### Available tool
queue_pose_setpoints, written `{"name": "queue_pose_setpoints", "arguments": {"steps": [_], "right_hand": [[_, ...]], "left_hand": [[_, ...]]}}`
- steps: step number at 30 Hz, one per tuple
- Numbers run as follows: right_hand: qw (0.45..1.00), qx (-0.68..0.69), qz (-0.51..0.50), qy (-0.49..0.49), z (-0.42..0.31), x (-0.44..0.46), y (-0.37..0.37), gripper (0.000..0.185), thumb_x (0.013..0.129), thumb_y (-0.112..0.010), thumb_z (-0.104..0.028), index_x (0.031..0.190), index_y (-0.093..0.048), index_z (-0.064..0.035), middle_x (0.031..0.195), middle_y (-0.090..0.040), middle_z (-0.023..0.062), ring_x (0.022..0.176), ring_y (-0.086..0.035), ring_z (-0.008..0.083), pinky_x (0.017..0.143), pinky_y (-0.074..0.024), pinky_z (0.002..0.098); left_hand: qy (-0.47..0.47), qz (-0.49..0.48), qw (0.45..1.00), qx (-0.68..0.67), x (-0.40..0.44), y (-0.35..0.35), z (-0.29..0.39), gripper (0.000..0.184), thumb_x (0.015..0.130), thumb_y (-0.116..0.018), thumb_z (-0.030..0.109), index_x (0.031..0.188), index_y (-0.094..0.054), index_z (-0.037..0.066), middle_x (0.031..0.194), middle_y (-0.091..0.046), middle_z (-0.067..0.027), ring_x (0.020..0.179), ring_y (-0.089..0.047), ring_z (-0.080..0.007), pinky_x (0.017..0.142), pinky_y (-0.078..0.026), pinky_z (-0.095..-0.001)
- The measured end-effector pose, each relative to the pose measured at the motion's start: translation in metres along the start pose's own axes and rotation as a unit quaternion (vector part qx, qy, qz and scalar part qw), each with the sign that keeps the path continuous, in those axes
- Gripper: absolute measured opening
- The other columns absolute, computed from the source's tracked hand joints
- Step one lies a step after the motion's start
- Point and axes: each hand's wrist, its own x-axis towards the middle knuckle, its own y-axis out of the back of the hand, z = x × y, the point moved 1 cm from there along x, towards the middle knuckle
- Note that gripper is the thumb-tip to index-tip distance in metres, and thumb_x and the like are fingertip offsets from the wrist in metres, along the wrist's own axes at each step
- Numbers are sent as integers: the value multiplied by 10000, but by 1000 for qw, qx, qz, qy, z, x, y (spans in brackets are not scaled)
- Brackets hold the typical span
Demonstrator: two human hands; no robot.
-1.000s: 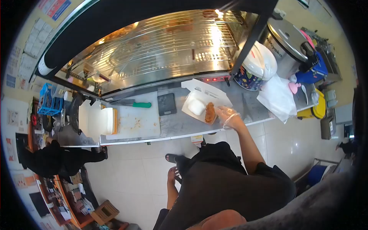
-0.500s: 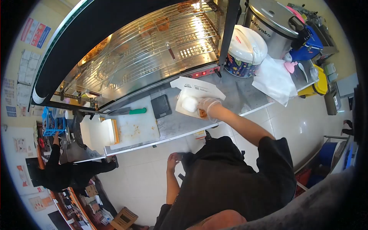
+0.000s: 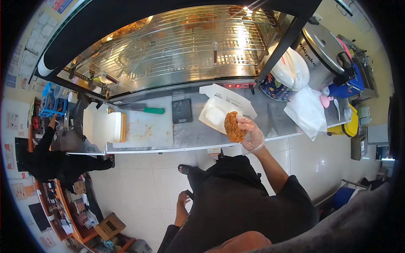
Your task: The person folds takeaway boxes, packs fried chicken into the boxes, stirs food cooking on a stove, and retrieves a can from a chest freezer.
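My right hand point(image 3: 252, 135), in a clear plastic glove, grips a piece of fried chicken point(image 3: 233, 127). The chicken is raised at the near edge of an open white paper box point(image 3: 232, 101) that holds a white mound, which looks like rice point(image 3: 214, 115). Down beside my body, away from the counter, hangs my left hand point(image 3: 184, 197); its fingers are too small and dim to read. A dark flat slab point(image 3: 182, 111) lies left of the box, then a white cutting board point(image 3: 147, 134) with crumbs and a green-handled knife point(image 3: 153, 110).
Behind the counter edge point(image 3: 190, 149) stands a heated glass cabinet point(image 3: 168, 55). A rice cooker point(image 3: 291, 69), large steel pot point(image 3: 318, 48) and white sheet point(image 3: 306, 110) are at right. Another open box point(image 3: 96, 126) and a person in black point(image 3: 55, 162) are at left.
My right hand has pulled back from the box and lifted the chicken out of it. The view has shifted. The person at left has an arm stretched to the blue rack.
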Motion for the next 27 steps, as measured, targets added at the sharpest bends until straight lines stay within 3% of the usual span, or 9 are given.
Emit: {"name": "queue_pose_setpoints", "arguments": {"steps": [2,3,5,8,14,17,20,23,27], "right_hand": [[984,107,71,-123,-21,3,-6,422,878,-601,-34,1270,-450,-71,1239,-569,114,1087,-602,267,874,-531,397],[924,303,116,-200,-25,6,-10,417,897,-595,-69,1284,-439,-75,1235,-565,105,1092,-597,252,859,-537,378],[672,643,186,-317,-28,10,-17,416,933,-584,-137,1310,-418,-81,1228,-556,85,1100,-587,223,830,-550,342],[604,668,220,-375,-19,4,-20,461,931,-597,-182,1335,-397,-86,1222,-558,87,1083,-591,211,779,-565,290],[653,593,233,-409,-18,4,-24,487,935,-593,-173,1363,-379,-86,1222,-563,91,1041,-618,208,766,-581,307],[759,447,188,-434,-16,4,-24,459,920,-611,-173,1321,-425,-51,1181,-574,86,1049,-616,212,806,-564,325],[946,98,-17,-308,22,-7,-19,439,875,-652,-191,1270,-496,-83,1169,-589,106,1065,-607,259,856,-534,383],[920,-192,-161,-303,27,5,-22,499,790,-694,-129,1263,-538,-161,1100,-616,136,1025,-615,319,891,-508,417],[849,-301,-310,-304,29,21,-28,406,790,-680,-201,1190,-616,-204,1067,-622,140,1015,-603,340,870,-490,455]], "left_hand": [[-22,-9,999,-27,0,2,8,364,944,-439,308,1240,-543,124,1123,-633,-72,1056,-602,-266,859,-494,-446],[-22,-18,994,-110,13,3,8,366,947,-436,313,1241,-539,120,1119,-632,-75,1048,-604,-261,856,-493,-436],[-35,-17,985,-170,21,5,14,368,952,-439,323,1236,-532,109,1104,-632,-81,1023,-610,-247,838,-494,-422],[-71,7,987,-141,12,5,75,378,957,-455,333,1239,-521,89,1102,-626,-97,995,-612,-232,815,-497,-401],[-141,-12,974,-177,5,3,125,371,971,-472,333,1249,-513,91,1125,-613,-94,987,-608,-211,828,-495,-366],[-124,-22,980,-157,5,1,118,368,967,-492,337,1238,-521,90,1118,-614,-90,976,-610,-205,813,-502,-355],[-83,-32,983,-158,20,-1,83,353,952,-515,325,1219,-537,96,1071,-625,-82,916,-615,-195,761,-517,-356],[-88,-78,979,-164,23,7,48,356,939,-505,321,1217,-547,101,1048,-638,-86,879,-621,-201,759,-520,-376],[-61,-65,981,-174,26,22,27,362,929,-508,319,1216,-557,104,1087,-640,-112,884,-626,-215,763,-512,-380]]}}
